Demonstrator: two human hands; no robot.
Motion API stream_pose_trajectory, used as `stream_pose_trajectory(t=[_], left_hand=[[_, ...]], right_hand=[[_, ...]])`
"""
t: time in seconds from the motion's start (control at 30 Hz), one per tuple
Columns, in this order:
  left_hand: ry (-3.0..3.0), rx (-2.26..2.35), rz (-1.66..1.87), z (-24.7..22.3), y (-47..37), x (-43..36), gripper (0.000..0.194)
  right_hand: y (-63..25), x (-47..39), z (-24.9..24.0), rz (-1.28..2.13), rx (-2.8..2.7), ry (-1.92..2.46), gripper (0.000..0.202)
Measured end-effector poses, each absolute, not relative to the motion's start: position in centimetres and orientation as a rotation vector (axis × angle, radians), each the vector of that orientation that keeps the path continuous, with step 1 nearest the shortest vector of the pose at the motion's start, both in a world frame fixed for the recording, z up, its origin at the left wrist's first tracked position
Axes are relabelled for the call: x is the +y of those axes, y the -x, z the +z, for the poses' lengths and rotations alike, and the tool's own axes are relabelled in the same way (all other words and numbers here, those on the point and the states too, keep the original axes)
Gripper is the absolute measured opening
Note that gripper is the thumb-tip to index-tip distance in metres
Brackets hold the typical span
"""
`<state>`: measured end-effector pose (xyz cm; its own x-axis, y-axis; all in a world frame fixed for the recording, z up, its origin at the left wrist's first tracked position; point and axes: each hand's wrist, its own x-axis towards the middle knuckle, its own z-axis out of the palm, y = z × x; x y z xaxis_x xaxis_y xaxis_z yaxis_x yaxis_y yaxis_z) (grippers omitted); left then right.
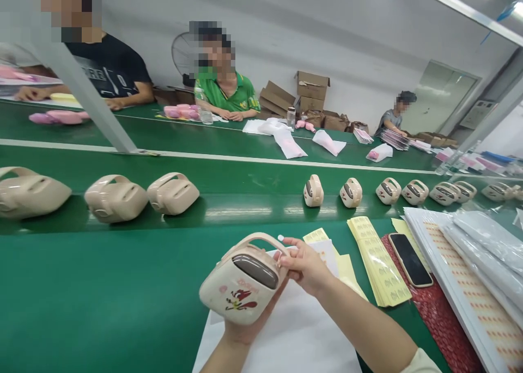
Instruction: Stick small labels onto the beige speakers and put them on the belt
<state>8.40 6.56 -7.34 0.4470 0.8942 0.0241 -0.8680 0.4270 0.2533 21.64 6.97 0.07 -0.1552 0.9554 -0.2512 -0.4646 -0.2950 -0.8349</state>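
A cream plastic device with a carry handle, a dark oval window and a red cartoon print is held tilted above a white paper sheet. My left hand supports it from below, mostly hidden behind it. At the right end of the handle, my right hand grips with thumb and fingers. Its index finger is raised, with a small white spot at the tip that I cannot make out. Yellow sticker sheets lie partly behind my right forearm.
Similar cream devices stand along the green conveyor. On the right are a sticker stack, a phone, red bubble wrap and bagged sheets. A metal post rises at left; several people sit opposite.
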Motion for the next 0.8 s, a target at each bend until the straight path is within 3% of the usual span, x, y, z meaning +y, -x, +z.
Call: stream_pose_trajectory(t=[0.13, 0.33, 0.6, 0.7, 0.8], left_hand=[[-0.239, 0.103, 1.035, -7.6, -7.7, 6.0, 0.057], [-0.229, 0.177, 1.081, -7.4, -7.4, 6.4, 0.050], [-0.118, 0.409, 1.143, -6.9, -7.4, 6.5, 0.047], [-0.096, 0.468, 1.146, -7.0, -7.3, 6.5, 0.047], [-0.101, 0.479, 1.108, -7.4, -7.1, 6.6, 0.048]], right_hand=[[-22.9, 5.1, -2.1, 1.409, -0.793, 1.145, 0.060], [-29.1, 3.0, -4.3, 0.608, -0.984, 1.629, 0.045], [-30.9, -0.3, -7.8, 0.385, -1.426, 2.124, 0.058], [-31.9, 0.4, -6.9, 0.416, -1.323, 2.089, 0.047], [-33.3, 2.5, -5.7, 0.436, -1.137, 2.008, 0.024]])
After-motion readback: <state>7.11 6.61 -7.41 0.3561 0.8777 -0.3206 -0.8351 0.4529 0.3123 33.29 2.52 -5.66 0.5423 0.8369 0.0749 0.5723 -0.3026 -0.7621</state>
